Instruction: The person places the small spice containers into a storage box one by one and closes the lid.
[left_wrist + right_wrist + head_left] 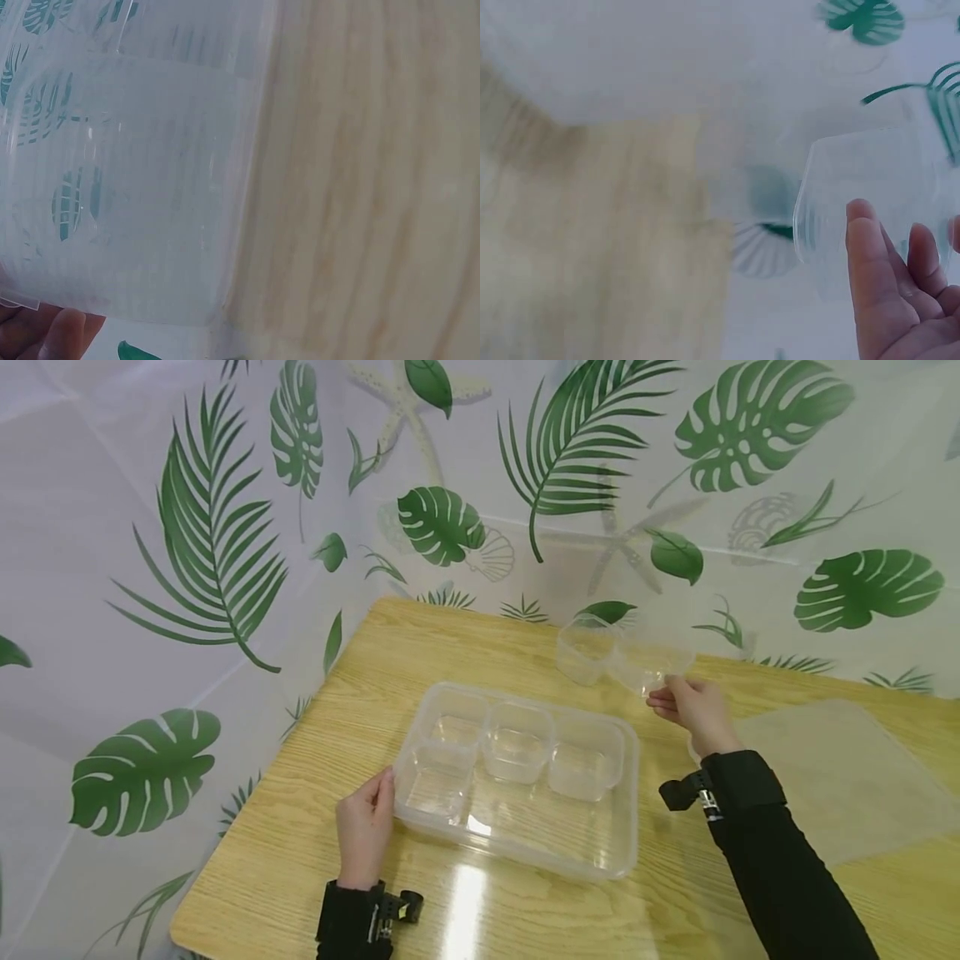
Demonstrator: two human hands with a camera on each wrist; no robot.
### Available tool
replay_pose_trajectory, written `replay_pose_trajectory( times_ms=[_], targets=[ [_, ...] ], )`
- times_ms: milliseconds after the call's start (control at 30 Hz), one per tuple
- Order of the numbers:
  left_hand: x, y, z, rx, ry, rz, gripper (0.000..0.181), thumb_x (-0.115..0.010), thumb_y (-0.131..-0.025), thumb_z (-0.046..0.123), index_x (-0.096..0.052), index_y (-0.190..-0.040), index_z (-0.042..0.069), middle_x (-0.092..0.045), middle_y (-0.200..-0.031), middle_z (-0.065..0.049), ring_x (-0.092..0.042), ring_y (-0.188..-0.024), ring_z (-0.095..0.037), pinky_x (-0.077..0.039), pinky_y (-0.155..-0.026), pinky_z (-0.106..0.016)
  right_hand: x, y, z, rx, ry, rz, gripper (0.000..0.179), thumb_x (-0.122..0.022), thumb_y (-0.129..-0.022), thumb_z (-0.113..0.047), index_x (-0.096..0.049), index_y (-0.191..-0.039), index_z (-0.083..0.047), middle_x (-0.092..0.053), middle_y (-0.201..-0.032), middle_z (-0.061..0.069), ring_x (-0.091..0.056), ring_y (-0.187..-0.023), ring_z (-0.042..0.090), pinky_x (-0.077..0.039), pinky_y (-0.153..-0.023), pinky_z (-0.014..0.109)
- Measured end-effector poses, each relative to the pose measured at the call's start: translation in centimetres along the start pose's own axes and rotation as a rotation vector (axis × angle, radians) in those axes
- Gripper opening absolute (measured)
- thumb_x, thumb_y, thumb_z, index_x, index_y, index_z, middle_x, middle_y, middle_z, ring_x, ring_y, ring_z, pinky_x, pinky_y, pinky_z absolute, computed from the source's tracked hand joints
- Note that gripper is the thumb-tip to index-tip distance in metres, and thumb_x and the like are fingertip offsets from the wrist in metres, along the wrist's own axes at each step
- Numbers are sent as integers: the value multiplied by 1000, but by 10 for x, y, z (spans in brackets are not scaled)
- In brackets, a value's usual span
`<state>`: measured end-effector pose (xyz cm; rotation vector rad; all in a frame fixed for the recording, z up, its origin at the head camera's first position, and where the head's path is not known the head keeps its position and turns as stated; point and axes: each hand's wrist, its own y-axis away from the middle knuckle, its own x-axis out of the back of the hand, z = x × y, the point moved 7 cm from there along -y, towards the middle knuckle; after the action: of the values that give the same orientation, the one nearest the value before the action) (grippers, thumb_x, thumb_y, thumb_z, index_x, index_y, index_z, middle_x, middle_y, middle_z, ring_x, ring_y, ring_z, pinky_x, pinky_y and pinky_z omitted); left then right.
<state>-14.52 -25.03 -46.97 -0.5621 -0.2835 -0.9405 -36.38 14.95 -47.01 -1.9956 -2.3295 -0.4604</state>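
A large clear plastic box (637,814) stands on the table with several small clear tubs, one of them (517,760), set along its left and back parts. My left hand (363,827) grips the box's left rim; in the left wrist view its fingers (67,334) show at the edge beside the box's wall (165,195). Behind the box, my right hand (697,710) pinches a small clear tub (651,664) by its near edge. In the right wrist view, fingers (870,270) lie across that tub (855,169). Another small tub (585,652) stands just left of it.
A flat translucent sheet or lid (847,777) lies on the right of the wooden table (300,852). Behind the table and along its left side hangs a white cloth (360,527) printed with green leaves.
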Motion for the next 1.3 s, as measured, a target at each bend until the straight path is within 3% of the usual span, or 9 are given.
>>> replay_pose_trajectory(
  times_ms=[100, 200, 333, 433, 600, 833, 1300],
  targets=[
    [0, 0, 0, 6, -1, -1, 33, -48, -92, 26, -70, -91, 0, -39, -43, 3, -26, -37, -4, -25, -36, -22, -14, 32, -50, 77, 57, -30, 47, -38, -94, -35, -48, -108, 9, -55, -92, 5, -58, -80, 6, -45, -77, 23],
    [1, -1, -2, 12, -1, -1, 33, -49, -92, 26, -70, -91, 0, -40, -44, 3, -26, -37, -4, -25, -36, -22, -25, 49, -72, 150, 53, -74, 44, -42, -93, -34, -51, -104, 7, -57, -94, 9, -58, -83, 10, -45, -77, 24],
    [1, -2, -2, 11, -3, 6, 34, -49, -92, 26, -70, -89, 0, -41, -45, 2, -27, -38, -5, -26, -36, -22, -47, 73, -93, 226, 168, -148, 44, -43, -93, -33, -52, -103, 9, -55, -100, 20, -58, -86, 16, -46, -78, 29],
    [2, -3, -1, 6, -3, 9, 35, -49, -92, 26, -70, -87, -1, -39, -44, 2, -27, -38, -5, -25, -37, -22, -67, 91, -104, 234, 246, -219, 42, -41, -95, -29, -52, -101, 11, -54, -100, 23, -58, -87, 17, -46, -78, 30],
    [1, -3, -1, 4, -3, 15, 34, -49, -92, 24, -70, -85, -1, -39, -45, 2, -27, -38, -6, -25, -37, -22, -94, 113, -99, 182, 252, -369, 32, -42, -95, -22, -54, -90, 8, -57, -96, 20, -59, -86, 20, -47, -75, 30],
    [1, -3, 0, -4, -10, 23, 30, -51, -91, 21, -70, -87, -2, -53, -52, -5, -32, -40, -8, -27, -37, -22, -123, 141, -79, 117, 284, -533, 26, -44, -93, -16, -53, -80, 5, -59, -87, 14, -60, -81, 25, -48, -71, 33],
    [0, 0, 0, -27, 4, 28, 33, -50, -91, 23, -70, -81, -1, -42, -45, 2, -27, -39, -6, -25, -37, -23, -138, 159, -55, 35, 264, -584, 25, -46, -92, -13, -49, -71, 2, -61, -80, 12, -62, -75, 25, -49, -67, 37]
  ],
)
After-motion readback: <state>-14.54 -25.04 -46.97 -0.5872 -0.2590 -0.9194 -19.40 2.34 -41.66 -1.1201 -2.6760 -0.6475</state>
